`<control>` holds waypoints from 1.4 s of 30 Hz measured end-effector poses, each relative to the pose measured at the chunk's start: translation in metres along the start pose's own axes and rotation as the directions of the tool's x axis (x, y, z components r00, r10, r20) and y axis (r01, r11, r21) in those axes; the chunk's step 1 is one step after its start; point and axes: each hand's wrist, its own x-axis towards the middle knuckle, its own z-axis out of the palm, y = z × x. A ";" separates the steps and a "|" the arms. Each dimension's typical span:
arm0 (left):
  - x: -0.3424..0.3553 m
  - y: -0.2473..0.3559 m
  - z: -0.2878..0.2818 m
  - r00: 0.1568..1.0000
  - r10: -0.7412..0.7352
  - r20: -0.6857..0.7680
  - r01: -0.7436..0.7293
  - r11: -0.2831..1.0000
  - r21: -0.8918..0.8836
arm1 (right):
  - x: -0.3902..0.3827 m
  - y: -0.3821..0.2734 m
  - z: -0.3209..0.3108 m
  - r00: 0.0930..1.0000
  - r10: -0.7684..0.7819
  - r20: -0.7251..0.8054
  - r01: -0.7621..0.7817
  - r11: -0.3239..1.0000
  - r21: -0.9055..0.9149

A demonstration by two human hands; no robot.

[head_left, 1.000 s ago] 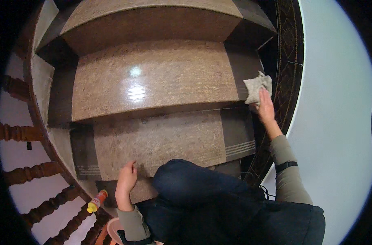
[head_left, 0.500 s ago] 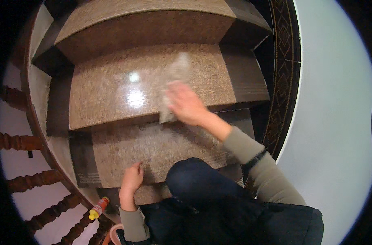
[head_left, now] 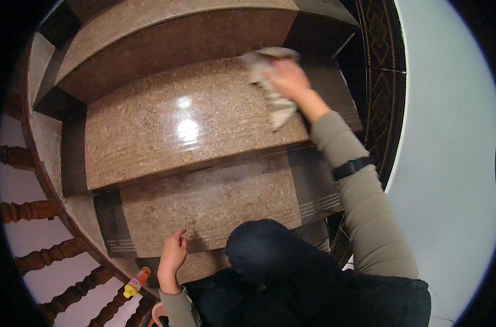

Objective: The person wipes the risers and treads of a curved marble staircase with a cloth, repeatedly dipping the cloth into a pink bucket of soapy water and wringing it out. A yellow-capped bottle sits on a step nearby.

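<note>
Reaching right hand [head_left: 287, 78] pressing cloth [head_left: 269, 82], apparently flat

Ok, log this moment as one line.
right hand: pressing grey cloth on polished stone stair tread | left hand: braced on lower tread | spray bottle: by balusters

Glossy speckled stone stairs [head_left: 166, 141], turned wooden balusters [head_left: 38, 256] left, pale wall [head_left: 449, 163] right.

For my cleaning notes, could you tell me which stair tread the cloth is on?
The glossy middle tread, with light glare; the right hand presses the grey cloth there.
</note>
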 end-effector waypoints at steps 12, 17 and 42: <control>0.009 -0.002 0.003 0.998 0.049 -0.032 -0.046 0.994 0.096 | -0.183 0.052 -0.037 0.974 0.103 -0.201 -0.170 0.921 -0.351; 0.029 0.012 0.010 0.993 0.120 -0.006 -0.117 0.981 0.153 | -0.136 0.046 -0.038 0.991 -0.003 -0.132 -0.027 0.975 -0.221; 0.032 -0.009 0.001 0.995 0.080 -0.062 -0.080 0.997 0.002 | -0.051 0.034 -0.019 0.951 0.126 -0.282 -0.187 0.961 -0.202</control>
